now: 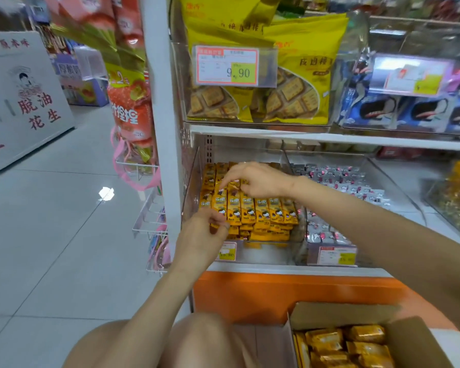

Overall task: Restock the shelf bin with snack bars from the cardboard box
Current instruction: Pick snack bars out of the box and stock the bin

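Snack bars (pixel 260 211): centre of frame, in clear shelf bin (pixel 194 176) on lower shelf. Yellow wrappers, dark cartoon print. Laid side by side, long axes running front to back; rows stacked, bin judged near full.
Left hand (pixel 205 235): at front left corner, pinching end of one bar.
Right hand (pixel 260 179): over rear row, fingers bent onto wrappers; grip cannot be told.
Cardboard box (pixel 329 314): lower right of frame, below both hands, open, more bars inside. Right arm judged nearer.
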A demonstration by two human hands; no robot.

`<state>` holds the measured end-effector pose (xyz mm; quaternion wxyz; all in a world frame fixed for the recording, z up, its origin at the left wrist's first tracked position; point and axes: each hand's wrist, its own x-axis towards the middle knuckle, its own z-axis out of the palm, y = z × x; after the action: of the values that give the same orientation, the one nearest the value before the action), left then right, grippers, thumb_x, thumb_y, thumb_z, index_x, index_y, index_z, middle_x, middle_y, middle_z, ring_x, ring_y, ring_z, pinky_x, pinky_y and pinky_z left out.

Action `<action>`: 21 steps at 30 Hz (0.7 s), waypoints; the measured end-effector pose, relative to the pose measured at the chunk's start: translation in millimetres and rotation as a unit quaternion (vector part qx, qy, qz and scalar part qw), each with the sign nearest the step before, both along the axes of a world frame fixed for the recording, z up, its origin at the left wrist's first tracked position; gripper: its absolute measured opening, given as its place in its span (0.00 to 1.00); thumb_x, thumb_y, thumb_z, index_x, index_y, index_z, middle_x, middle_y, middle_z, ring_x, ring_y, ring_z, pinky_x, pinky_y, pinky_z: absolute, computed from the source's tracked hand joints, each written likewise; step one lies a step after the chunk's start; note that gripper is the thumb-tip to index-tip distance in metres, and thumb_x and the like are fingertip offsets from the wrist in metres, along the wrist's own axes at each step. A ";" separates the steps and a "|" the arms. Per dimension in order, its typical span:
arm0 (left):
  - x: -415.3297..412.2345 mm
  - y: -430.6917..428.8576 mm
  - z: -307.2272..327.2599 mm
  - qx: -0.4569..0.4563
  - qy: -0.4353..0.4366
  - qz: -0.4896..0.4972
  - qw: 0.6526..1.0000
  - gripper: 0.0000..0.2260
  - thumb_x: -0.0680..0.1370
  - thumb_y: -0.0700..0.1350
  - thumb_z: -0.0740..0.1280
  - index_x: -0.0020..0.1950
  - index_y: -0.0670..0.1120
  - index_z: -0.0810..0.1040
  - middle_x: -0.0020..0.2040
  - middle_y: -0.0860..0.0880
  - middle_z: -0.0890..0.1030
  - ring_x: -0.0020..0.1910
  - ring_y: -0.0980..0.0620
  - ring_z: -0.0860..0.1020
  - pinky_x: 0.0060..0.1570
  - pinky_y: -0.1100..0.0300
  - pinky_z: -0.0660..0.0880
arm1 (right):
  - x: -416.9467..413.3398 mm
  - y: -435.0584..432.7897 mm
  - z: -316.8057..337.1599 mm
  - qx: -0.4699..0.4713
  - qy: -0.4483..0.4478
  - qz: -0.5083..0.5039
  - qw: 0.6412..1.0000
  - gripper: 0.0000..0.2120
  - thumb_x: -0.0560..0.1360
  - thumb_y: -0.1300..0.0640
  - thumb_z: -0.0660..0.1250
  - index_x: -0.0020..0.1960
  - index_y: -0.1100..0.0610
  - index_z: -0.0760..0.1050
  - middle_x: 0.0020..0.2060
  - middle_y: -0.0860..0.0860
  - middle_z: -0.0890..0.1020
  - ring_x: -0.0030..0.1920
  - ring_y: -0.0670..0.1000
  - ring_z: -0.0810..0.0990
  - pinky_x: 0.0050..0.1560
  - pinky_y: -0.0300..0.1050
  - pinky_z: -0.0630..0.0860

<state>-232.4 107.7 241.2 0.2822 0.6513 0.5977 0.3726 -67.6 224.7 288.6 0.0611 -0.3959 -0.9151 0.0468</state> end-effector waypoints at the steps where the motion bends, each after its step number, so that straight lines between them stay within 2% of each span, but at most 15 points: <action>1: 4.5 -1.6 -1.6 0.002 -0.001 -0.028 1.000 0.04 0.76 0.42 0.66 0.44 0.50 0.74 0.42 0.55 0.78 0.44 0.49 0.79 0.47 0.54 0.76 | 12.7 -10.7 2.4 -0.001 0.046 -0.017 0.999 0.23 0.70 0.69 0.63 0.59 0.50 0.78 0.57 0.49 0.79 0.59 0.48 0.75 0.60 0.49 0.72; 3: 15.7 -7.7 -5.8 0.003 -0.001 -0.098 0.995 0.06 0.75 0.40 0.66 0.43 0.51 0.73 0.40 0.56 0.78 0.41 0.50 0.79 0.44 0.56 0.76 | 42.2 -41.6 3.1 -0.011 0.131 -0.047 0.990 0.18 0.72 0.68 0.64 0.57 0.52 0.80 0.51 0.48 0.81 0.50 0.39 0.77 0.54 0.39 0.73; 4: 22.6 -12.1 -8.5 0.003 0.002 -0.136 0.991 0.06 0.75 0.38 0.66 0.44 0.50 0.74 0.40 0.55 0.78 0.41 0.52 0.78 0.43 0.61 0.75 | 57.7 -62.0 0.9 -0.017 0.165 -0.057 0.985 0.16 0.73 0.68 0.65 0.56 0.53 0.80 0.49 0.45 0.81 0.47 0.37 0.77 0.50 0.33 0.72; 6: 39.3 -22.5 -13.9 0.003 0.016 -0.213 0.977 0.06 0.75 0.37 0.66 0.46 0.48 0.75 0.42 0.50 0.80 0.40 0.56 0.76 0.39 0.70 0.71 | 90.1 -107.0 -11.5 -0.037 0.218 -0.086 0.971 0.13 0.74 0.67 0.67 0.54 0.54 0.80 0.46 0.39 0.79 0.44 0.39 0.78 0.46 0.31 0.72; 8: 61.6 -31.3 -22.1 0.003 0.043 -0.283 0.958 0.05 0.75 0.38 0.67 0.48 0.48 0.76 0.44 0.48 0.81 0.38 0.59 0.75 0.39 0.70 0.71 | 123.2 -151.8 -35.0 -0.069 0.249 -0.135 0.956 0.11 0.74 0.64 0.67 0.53 0.52 0.80 0.45 0.38 0.80 0.43 0.42 0.79 0.44 0.34 0.74; 10: 90.2 -36.6 -35.7 -0.009 0.083 -0.342 0.936 0.04 0.76 0.41 0.67 0.50 0.45 0.78 0.46 0.48 0.82 0.40 0.57 0.77 0.43 0.63 0.73 | 154.6 -190.5 -67.3 -0.109 0.258 -0.187 0.942 0.12 0.73 0.65 0.67 0.52 0.51 0.80 0.45 0.38 0.80 0.42 0.39 0.78 0.43 0.31 0.73; 13: 141.0 -40.2 -64.7 -0.050 0.133 -0.426 0.894 0.06 0.77 0.43 0.66 0.52 0.44 0.77 0.49 0.48 0.82 0.46 0.53 0.78 0.47 0.60 0.73 | 201.0 -230.1 -126.3 -0.162 0.215 -0.284 0.920 0.17 0.74 0.65 0.68 0.50 0.43 0.77 0.44 0.34 0.78 0.43 0.39 0.77 0.43 0.27 0.70; 16: 188.7 -37.1 -101.9 -0.082 0.205 -0.472 0.854 0.09 0.77 0.45 0.66 0.55 0.44 0.77 0.53 0.47 0.80 0.52 0.50 0.77 0.45 0.61 0.70 | 246.1 -252.3 -188.3 -0.217 0.128 -0.361 0.898 0.12 0.75 0.61 0.67 0.57 0.50 0.78 0.44 0.39 0.80 0.42 0.39 0.76 0.43 0.29 0.71; 19: 228.6 -39.1 -150.9 -0.122 0.247 -0.499 0.822 0.10 0.78 0.44 0.64 0.57 0.43 0.76 0.56 0.46 0.79 0.55 0.48 0.76 0.48 0.60 0.70 | 281.8 -267.8 -245.1 -0.259 0.056 -0.382 0.885 0.15 0.74 0.59 0.68 0.60 0.53 0.77 0.53 0.48 0.81 0.47 0.45 0.78 0.46 0.35 0.73; 21: 247.5 -48.5 -189.2 -0.173 0.249 -0.499 0.812 0.09 0.78 0.43 0.64 0.57 0.42 0.76 0.57 0.45 0.78 0.56 0.48 0.76 0.51 0.58 0.72 | 301.9 -277.2 -281.8 -0.293 -0.004 -0.383 0.876 0.17 0.74 0.53 0.66 0.62 0.52 0.75 0.57 0.48 0.79 0.50 0.45 0.77 0.44 0.30 0.69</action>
<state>15.1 59.1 52.0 0.3791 0.8709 0.2950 -0.1040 234.4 -52.5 6.9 -0.0483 -0.7151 -0.6367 0.2846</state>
